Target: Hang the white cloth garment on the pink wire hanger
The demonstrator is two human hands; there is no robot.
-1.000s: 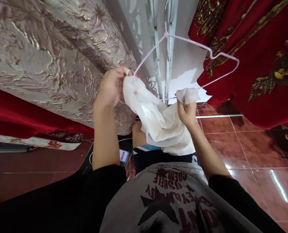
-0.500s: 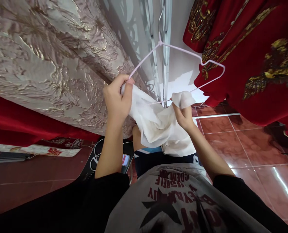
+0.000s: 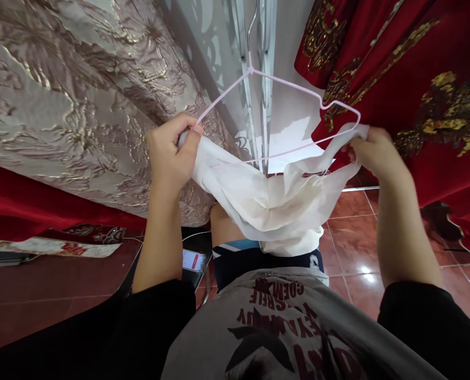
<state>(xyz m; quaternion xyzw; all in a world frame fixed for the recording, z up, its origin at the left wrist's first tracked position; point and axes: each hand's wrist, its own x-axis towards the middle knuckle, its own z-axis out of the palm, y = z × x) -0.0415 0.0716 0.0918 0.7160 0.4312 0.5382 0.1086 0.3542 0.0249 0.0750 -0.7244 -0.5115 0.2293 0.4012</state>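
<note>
Fabric [image 3: 266, 207] sags between left hand [image 3: 171, 153], gripping it against a pink hanger [image 3: 251, 70], and right hand [image 3: 381, 154], clutching its other side.

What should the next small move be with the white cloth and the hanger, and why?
I'd probably ease the right hand's edge of the white cloth over the hanger's right corner. That corner looks bare, close beside the cloth in that hand's grip, while the left corner is hidden where the left hand holds hanger and cloth together.
</note>
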